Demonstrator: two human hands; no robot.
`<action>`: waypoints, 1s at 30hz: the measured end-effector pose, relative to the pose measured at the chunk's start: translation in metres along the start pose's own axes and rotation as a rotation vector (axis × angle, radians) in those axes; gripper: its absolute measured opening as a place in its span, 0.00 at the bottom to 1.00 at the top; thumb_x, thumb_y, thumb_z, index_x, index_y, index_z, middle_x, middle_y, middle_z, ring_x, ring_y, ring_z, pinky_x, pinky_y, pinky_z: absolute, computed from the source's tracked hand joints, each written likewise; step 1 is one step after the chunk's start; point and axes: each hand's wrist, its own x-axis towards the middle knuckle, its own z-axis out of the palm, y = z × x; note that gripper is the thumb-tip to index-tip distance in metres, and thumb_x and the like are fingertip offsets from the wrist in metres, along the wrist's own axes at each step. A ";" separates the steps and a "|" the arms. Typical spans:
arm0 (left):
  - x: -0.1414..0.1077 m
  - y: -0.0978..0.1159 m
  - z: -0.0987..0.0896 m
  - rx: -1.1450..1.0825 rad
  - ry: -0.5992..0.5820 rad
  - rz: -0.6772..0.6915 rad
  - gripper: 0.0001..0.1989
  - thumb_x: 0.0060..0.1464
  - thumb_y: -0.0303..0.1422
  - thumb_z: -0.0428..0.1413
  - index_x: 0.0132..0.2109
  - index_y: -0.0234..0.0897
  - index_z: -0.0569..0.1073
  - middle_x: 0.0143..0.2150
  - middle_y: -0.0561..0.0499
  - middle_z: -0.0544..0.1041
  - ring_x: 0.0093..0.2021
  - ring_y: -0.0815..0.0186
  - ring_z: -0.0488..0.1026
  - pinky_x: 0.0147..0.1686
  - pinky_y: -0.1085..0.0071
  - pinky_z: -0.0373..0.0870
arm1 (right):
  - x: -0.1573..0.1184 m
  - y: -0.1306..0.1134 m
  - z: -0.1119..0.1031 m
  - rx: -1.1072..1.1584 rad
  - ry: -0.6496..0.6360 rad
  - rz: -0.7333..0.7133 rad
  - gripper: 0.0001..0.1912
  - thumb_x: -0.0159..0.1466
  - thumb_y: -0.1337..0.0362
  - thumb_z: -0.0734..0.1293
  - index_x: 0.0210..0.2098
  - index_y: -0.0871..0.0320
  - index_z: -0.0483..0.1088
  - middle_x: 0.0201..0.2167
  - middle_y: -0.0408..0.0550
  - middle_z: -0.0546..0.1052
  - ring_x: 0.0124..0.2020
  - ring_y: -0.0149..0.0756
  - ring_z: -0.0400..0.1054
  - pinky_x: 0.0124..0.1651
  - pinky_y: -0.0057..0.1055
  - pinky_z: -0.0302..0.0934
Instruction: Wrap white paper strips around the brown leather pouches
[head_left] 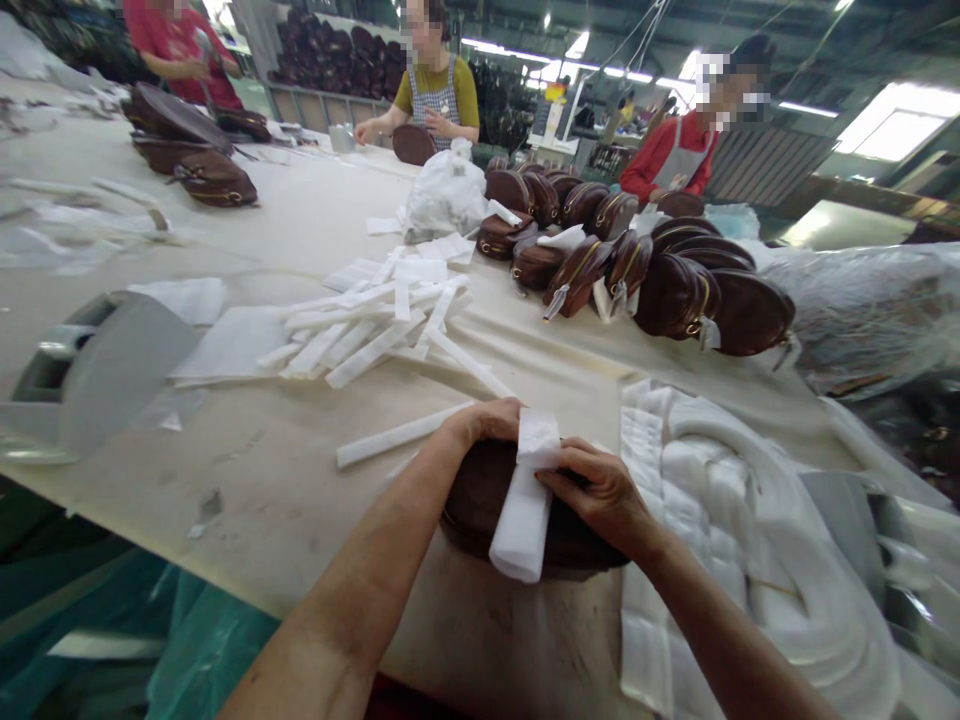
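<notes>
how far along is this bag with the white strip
Done: the white strip already lies across the dark brown bag.

In hand: the right hand pinches the strip, while the left hand is at the bag's far side.

Left: the strip probably needs securing, but I can't see if it's fastened. Loose strips remain on the table; I can't tell how many are needed.

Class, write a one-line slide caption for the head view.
Two hands fit a white strip around a dark brown bag at a worktable.
</notes>
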 end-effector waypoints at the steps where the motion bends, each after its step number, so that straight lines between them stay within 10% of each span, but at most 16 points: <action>1: -0.002 0.001 -0.001 0.009 -0.025 -0.030 0.11 0.57 0.36 0.57 0.41 0.31 0.72 0.36 0.51 0.73 0.34 0.66 0.72 0.34 0.69 0.72 | -0.001 0.000 -0.001 -0.018 0.005 -0.007 0.05 0.62 0.65 0.65 0.33 0.56 0.75 0.32 0.46 0.76 0.34 0.35 0.71 0.37 0.29 0.66; 20: -0.016 0.015 -0.013 0.035 -0.111 -0.101 0.21 0.43 0.24 0.54 0.48 0.31 0.72 0.42 0.49 0.77 0.40 0.66 0.74 0.38 0.77 0.70 | -0.023 -0.025 -0.011 -0.208 -0.135 -0.352 0.19 0.59 0.69 0.59 0.50 0.59 0.68 0.43 0.55 0.72 0.46 0.42 0.67 0.47 0.40 0.64; 30: -0.049 0.035 0.003 0.343 0.151 -0.007 0.16 0.52 0.23 0.50 0.48 0.34 0.72 0.51 0.44 0.73 0.55 0.58 0.68 0.57 0.63 0.61 | -0.029 -0.014 -0.004 -0.131 -0.135 -0.324 0.21 0.61 0.68 0.59 0.54 0.54 0.66 0.46 0.54 0.71 0.48 0.42 0.66 0.49 0.43 0.63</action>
